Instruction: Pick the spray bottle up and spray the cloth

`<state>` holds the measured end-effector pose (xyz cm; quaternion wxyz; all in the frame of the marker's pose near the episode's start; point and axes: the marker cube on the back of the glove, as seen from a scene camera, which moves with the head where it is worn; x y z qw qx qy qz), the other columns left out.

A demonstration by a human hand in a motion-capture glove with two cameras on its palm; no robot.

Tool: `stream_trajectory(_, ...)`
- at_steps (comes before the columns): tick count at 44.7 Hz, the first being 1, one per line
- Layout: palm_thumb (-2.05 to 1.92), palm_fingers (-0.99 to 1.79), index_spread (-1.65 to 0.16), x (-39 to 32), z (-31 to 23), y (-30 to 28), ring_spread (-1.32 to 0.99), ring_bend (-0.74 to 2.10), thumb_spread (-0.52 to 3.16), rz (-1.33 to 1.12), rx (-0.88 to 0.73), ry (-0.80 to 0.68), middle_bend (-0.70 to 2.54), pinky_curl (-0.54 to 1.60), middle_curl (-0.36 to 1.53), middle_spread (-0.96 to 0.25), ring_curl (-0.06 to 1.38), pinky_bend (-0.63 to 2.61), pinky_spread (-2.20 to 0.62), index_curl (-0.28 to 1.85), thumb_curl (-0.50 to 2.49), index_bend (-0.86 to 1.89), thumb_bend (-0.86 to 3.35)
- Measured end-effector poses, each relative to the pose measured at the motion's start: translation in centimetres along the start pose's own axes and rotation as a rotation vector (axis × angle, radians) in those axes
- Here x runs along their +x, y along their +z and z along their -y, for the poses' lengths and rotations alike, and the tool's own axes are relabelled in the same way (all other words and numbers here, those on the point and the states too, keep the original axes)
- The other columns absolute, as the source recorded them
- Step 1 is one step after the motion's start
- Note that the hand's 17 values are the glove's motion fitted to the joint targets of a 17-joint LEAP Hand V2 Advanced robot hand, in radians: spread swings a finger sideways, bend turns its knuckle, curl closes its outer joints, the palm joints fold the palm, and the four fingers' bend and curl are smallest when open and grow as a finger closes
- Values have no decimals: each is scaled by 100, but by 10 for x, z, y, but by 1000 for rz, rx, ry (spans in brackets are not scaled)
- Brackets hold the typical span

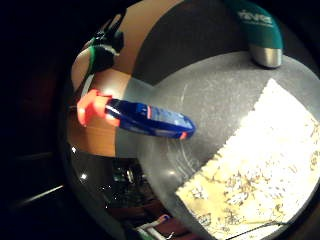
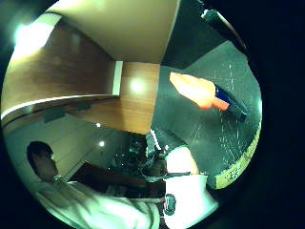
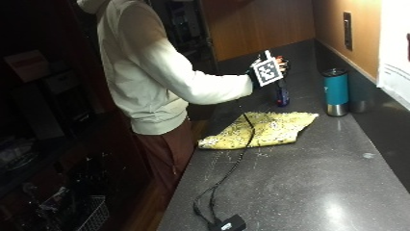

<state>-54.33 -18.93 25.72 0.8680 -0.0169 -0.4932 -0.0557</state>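
On the dark counter stands a blue spray bottle with an orange head, just behind the cloth. The yellow patterned cloth lies flat on the counter, its near end folded. My gloved right hand hovers at the bottle's head, reaching in from the counter's edge. Both palm views show the whole bottle a short way from the palm, with nothing curled round it. Beside it lies the cloth, also seen as a thin strip of cloth.
A teal tumbler with a steel base stands to the right of the bottle by the back wall; the same tumbler shows beyond the cloth. The person stands at the counter's left edge. Wood-panelled wall runs behind.
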Motion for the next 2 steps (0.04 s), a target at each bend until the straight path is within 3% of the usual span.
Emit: stream_trajectory(2, 64, 56, -29, -6, -10, -6, -10, 32, 82, 24, -22, -5, 22, 36, 38, -6, 35, 42, 1, 31, 53, 11, -5)
